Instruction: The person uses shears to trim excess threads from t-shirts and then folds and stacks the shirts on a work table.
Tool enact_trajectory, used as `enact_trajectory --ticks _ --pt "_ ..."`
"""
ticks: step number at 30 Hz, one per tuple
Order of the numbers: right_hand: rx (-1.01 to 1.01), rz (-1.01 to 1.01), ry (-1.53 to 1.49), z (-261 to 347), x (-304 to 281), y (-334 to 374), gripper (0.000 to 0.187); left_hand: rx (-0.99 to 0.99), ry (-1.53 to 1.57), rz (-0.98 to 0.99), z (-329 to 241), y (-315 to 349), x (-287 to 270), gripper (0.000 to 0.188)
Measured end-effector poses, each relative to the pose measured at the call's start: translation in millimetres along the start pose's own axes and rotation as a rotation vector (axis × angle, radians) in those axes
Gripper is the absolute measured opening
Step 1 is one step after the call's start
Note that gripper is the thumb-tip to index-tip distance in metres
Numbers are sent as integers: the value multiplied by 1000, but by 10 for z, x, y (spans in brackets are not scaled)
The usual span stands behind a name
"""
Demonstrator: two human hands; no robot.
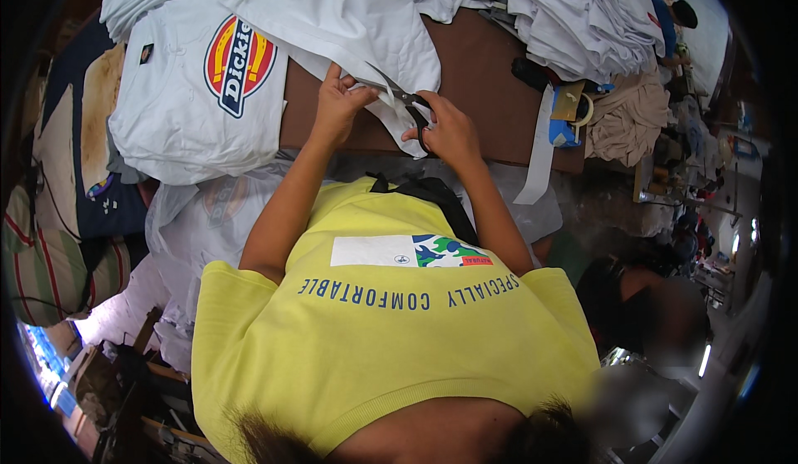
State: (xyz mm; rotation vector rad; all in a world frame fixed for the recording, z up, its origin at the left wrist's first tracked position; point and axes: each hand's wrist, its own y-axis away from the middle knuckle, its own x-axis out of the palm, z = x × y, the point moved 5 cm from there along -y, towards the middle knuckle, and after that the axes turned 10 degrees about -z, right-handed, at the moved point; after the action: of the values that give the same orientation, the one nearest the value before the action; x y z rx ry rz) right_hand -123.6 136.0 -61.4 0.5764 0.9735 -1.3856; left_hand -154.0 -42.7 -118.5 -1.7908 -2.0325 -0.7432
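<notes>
My right hand (450, 133) is closed around the black handles of a pair of scissors (421, 120). Their metal blades are parted and point left, against the edge of a white T-shirt (357, 23). My left hand (339, 106) pinches that edge just left of the blades, thumb and forefinger on the cloth. The shirt's far part lies spread on the brown table (486, 77). To the left lies a folded white T-shirt (158, 90) with a round red, yellow and blue print on its front.
Heaped white garments (582, 15) cover the table's far right, with beige cloth (632, 119) beside them. A tape roll (586, 111) and a white strip (540, 152) sit at the right edge. Clear plastic bags (179, 239) hang below the left edge. Another person (640, 298) is at the right.
</notes>
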Motion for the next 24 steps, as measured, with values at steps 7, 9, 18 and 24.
enact_trajectory --ticks 7,9,18,24 --pt "95 -1 -132 -189 108 97 55 -6 45 -52 -36 -15 -1 63" --pt "128 41 -104 -210 128 127 56 22 45 -70 -63 -39 -14 65" --pt "-1 -20 16 57 50 -50 60 26 21 -3 -71 -60 -31 68" --pt "83 17 -88 -88 142 17 56 18 62 -54 -140 -61 -3 68"
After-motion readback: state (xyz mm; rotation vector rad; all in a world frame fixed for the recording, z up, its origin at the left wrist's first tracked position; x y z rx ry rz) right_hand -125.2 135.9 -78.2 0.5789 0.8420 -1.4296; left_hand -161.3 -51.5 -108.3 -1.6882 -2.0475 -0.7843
